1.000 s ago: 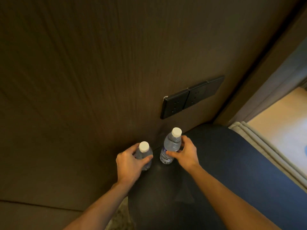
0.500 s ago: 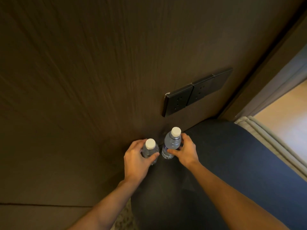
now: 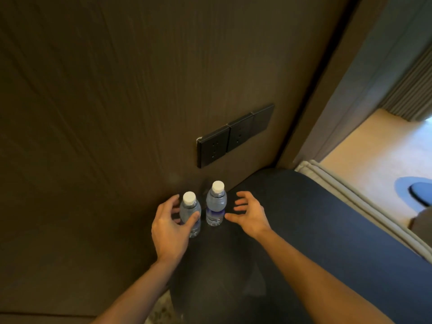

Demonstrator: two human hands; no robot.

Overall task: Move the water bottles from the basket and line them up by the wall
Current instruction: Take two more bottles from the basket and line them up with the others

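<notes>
Clear plastic, white-capped, the two water bottles now stand upright side by side at the back edge of the dark round bench, close against the wood-grain wall below the black socket plates. Half a second ago both were gripped; now the right hand has let go of the right bottle and hangs wide beside it, while the left hand is loosening, fingers spread, its thumb still against the left bottle. This pair looks placed, so a return to the basket, which is out of view, likely follows.
</notes>
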